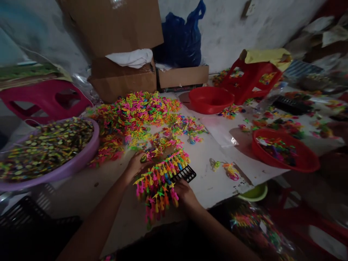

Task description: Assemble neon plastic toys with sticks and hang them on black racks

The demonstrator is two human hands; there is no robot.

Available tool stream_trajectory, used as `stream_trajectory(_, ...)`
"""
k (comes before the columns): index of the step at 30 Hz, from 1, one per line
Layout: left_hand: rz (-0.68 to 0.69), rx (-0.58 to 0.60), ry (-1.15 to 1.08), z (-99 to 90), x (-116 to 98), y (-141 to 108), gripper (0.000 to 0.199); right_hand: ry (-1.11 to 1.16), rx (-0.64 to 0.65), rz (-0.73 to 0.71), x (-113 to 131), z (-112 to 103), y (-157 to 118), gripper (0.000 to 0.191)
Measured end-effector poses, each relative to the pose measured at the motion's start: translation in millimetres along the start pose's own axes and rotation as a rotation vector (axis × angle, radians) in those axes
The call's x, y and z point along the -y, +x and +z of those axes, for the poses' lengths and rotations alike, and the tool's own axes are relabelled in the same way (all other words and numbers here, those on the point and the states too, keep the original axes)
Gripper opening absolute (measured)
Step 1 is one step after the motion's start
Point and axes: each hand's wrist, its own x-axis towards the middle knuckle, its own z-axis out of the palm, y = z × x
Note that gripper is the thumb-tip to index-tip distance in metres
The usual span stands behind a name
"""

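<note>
Whitish table point(214, 185) against a scuffed wall point(217, 32), heaped with bright plastic pieces point(141, 112), two bare hands working at its near edge.
The right hand point(186, 194) has its fingers curled around the near end of a black slotted rack point(185, 174), which carries rows of small pink, yellow, orange and green plastic figures point(157, 177). The left hand point(137, 163) is partly closed at the rack's far left side, beside the loose pieces; whether it grips one is unclear. Left of the heap sits a lilac basin point(94, 145) full of small multicolored parts point(51, 145); beyond the heap stand cardboard boxes point(123, 81) and a blue plastic bag point(182, 41). Toward the right are an empty-looking red basin point(210, 99) and another red bowl point(307, 157) holding colorful pieces.
</note>
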Motion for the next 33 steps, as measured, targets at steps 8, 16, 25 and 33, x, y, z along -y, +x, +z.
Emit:
stream_trajectory(8,-0.229,-0.066,-0.386,-27.6,-4.9,-31.0,0.039,-0.155,0.036,0.09,6.5,3.1,2.2,0.012)
stream_trajectory(16,-0.26,-0.064,-0.726,-38.0,-31.1,-59.7,0.037,0.037,0.019,0.132,-4.7,7.8,0.0,0.008)
stream_trajectory(25,-0.226,-0.015,-0.968,-36.9,-83.4,-86.7,0.028,0.249,0.028,0.262,3.0,-41.2,14.5,0.008)
stream_trajectory(33,0.006,0.315,-0.683,-6.2,-138.3,-113.8,0.04,0.951,0.076,0.326,68.2,-94.6,39.8,0.022)
